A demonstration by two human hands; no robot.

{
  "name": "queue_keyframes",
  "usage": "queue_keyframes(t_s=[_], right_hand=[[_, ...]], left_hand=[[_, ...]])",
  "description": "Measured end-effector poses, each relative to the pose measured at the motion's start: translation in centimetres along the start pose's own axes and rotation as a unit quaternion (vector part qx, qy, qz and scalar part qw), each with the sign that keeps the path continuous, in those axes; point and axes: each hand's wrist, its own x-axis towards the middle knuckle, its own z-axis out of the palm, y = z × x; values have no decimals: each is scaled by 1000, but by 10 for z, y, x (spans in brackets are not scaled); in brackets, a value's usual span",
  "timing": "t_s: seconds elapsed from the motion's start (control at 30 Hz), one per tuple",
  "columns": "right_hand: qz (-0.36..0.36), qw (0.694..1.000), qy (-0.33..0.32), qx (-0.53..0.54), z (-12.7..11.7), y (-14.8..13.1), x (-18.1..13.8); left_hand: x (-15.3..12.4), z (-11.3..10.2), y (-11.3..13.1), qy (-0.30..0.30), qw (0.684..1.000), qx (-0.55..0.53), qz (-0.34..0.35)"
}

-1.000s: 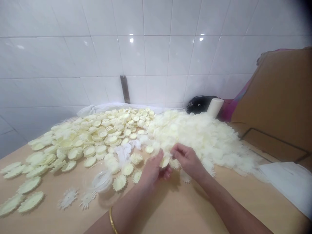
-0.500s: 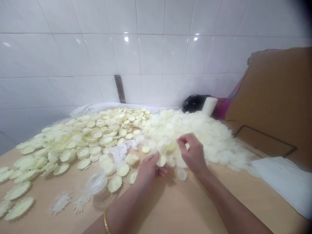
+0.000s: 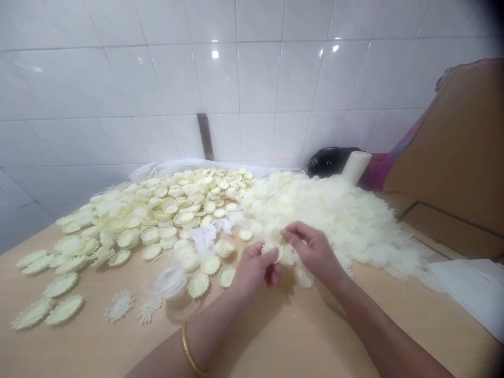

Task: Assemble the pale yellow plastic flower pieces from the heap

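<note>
Between the thumb and fingers of my left hand [image 3: 255, 270] is a pale yellow disc with a toothed, flower-like edge [image 3: 271, 250]. My right hand [image 3: 317, 254] is closed in a pinch just right of that disc; what lies between its fingertips blends into the pale pile behind, and I cannot make it out. Behind both hands spreads a heap of thin, loose pale petal-edged sheets [image 3: 326, 210]. Left of my left hand lie single toothed discs [image 3: 198, 284] and a small clear round container [image 3: 171, 282] with whitish contents.
Thicker stacked yellow discs [image 3: 169, 207] cover the back left of the wooden table [image 3: 283, 341]. Two whitish cut-outs [image 3: 119, 306] lie front left. A white roll [image 3: 356, 167], a black bag [image 3: 328, 160], a large cardboard box [image 3: 452, 136] and a white sheet [image 3: 468, 289] occupy the right.
My right hand has come closer to my left, its fingertips now near the held disc. The whole view has shifted slightly, moving the scene rightward.
</note>
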Motion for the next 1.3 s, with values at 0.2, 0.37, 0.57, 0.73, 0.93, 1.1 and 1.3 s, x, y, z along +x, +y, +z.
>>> queue_keyframes(t_s=[0.2,0.37,0.57,0.73,0.93,1.1,1.3], right_hand=[[28,997,-62,30,1,3,0],[50,984,-150,81,0,1,-1],[17,986,-136,92,3,-2,-3],[8,998,15,53,-1,1,-1],[4,973,207,-104,-8,16,7],[-4,973,207,-102,-4,17,6],[-13,994,108,-30,-3,3,1]], left_hand=[[0,0,-1,56,998,32,-10],[0,0,1,60,998,34,-6],[0,0,2,77,995,39,-43],[3,-2,-2,59,997,18,-39],[2,1,2,17,997,-45,-56],[3,1,0,-3,999,-40,-32],[1,-1,-3,-3,1000,-18,11]])
